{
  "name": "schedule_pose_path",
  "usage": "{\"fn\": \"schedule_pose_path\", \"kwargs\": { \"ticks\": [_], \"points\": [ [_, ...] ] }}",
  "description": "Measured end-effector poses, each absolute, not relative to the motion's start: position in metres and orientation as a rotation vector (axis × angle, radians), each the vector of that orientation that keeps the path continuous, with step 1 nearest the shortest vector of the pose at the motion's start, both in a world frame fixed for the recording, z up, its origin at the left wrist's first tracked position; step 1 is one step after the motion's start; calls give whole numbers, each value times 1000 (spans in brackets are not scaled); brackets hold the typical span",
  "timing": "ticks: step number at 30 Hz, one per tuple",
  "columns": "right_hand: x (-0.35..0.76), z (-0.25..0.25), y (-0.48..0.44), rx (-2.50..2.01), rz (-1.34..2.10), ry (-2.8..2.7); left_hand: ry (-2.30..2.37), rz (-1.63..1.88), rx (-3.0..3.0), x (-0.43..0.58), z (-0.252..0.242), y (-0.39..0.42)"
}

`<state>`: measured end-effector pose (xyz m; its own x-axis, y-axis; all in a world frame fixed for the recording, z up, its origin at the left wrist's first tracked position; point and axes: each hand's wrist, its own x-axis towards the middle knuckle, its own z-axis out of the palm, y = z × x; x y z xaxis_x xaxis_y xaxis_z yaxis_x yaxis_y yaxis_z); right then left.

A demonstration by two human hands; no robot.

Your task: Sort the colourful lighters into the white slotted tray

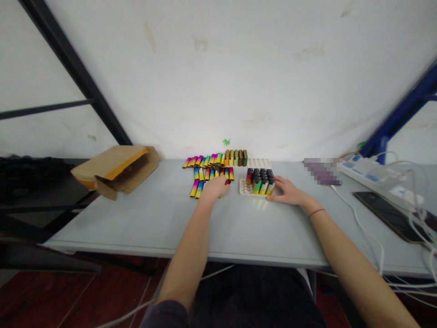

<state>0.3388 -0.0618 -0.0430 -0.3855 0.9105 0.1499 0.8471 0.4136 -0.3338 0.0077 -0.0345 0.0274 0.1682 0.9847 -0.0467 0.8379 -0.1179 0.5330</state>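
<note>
Multicol. lighters (263, 182) w/ blk tops stand upright, packed toward R side of pale holed tray (243, 187), flat on tabletop; L-end holes show. Rainbow lighter sleeves (199, 188) lie in rough rows L of tray.

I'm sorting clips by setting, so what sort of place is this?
Probably a workbench, perhaps in a small workshop: a grey table against a scuffed wall, what look like lighters standing in a tray, and a power strip at the right.
</note>
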Motion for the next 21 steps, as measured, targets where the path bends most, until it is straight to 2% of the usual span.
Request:
{"fn": "schedule_pose_path", "kwargs": {
  "ticks": [2,4,7,10,21],
  "points": [
    [340,-45,-60,-1502,287,-2369,1663,402,2120,12,32,-34],
    [342,-48,-59,-1484,281,-2367,1554,558,2067,19,33,-34],
    [344,-51,-57,-1467,264,-2360,1309,887,1733,32,29,-34],
    [344,-52,-56,-1468,256,-2360,1047,1045,1400,46,24,-37],
    [342,-53,-56,-1504,240,-2369,824,994,883,70,26,-46]
  ]
}}
